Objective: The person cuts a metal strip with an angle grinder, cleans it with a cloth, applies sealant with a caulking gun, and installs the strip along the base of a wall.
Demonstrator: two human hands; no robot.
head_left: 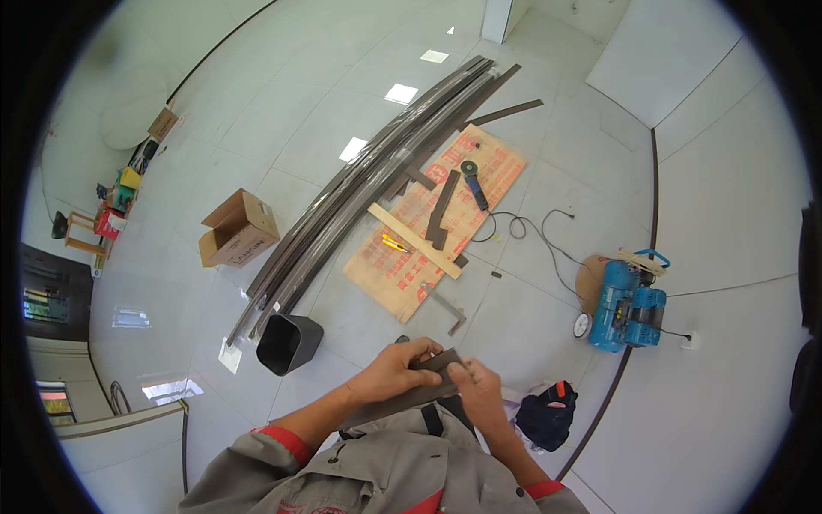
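Observation:
Close to my body, a dark brown strip of trim [418, 397] is held in both hands. My left hand [390, 373] grips it with the thumb on top. My right hand [481, 396] pinches its far end, the thumb pressed on the face. Ahead on the floor lies a plywood-like board [372, 278] with red print. On it rest an angle grinder [473, 184], cut brown trim pieces [443, 210], a pale wooden strip [415, 240] and a yellow utility knife [394, 243]. A metal square [443, 304] lies across the board's near edge.
A bundle of long brown strips [342, 214] stretches along the board's left. Further left stand a dark square bin [289, 344] and an open cardboard box [244, 240]. At right are a blue air compressor [629, 308], a cable [548, 244] and dark cloth [545, 417].

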